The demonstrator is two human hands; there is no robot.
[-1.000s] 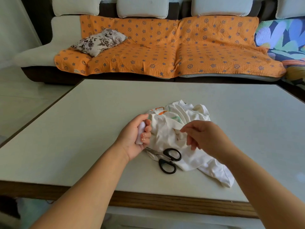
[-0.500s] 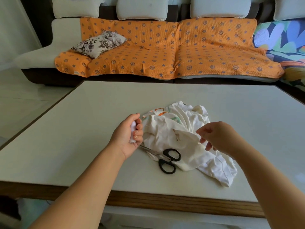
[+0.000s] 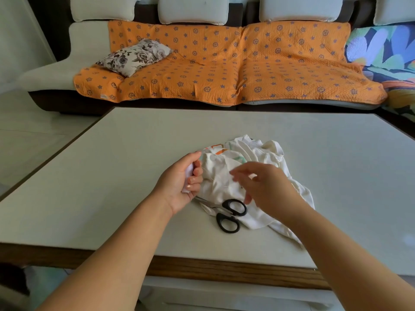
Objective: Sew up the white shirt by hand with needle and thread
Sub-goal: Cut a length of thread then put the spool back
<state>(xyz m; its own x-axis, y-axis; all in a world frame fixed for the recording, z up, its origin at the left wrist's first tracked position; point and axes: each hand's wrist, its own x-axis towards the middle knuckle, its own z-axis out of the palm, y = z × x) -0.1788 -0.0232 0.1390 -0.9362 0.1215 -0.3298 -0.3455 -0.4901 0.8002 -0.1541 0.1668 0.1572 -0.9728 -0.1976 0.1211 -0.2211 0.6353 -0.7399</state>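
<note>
Left hand (image 3: 182, 179) grips small white roll (image 3: 188, 173); blurred right hand (image 3: 267, 187), grasp indeterminate, above crumpled white cloth shirt (image 3: 216, 178); any slack thread may tangle.

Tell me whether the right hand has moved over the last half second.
Yes. The right hand swung back left across the crumpled white shirt; it now hovers, blurred, just beyond the black-handled scissors, which stayed put.

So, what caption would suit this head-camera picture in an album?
Left hand grips a white object beside the crumpled white shirt; blurred right hand over it; black scissors at its edge.
</note>
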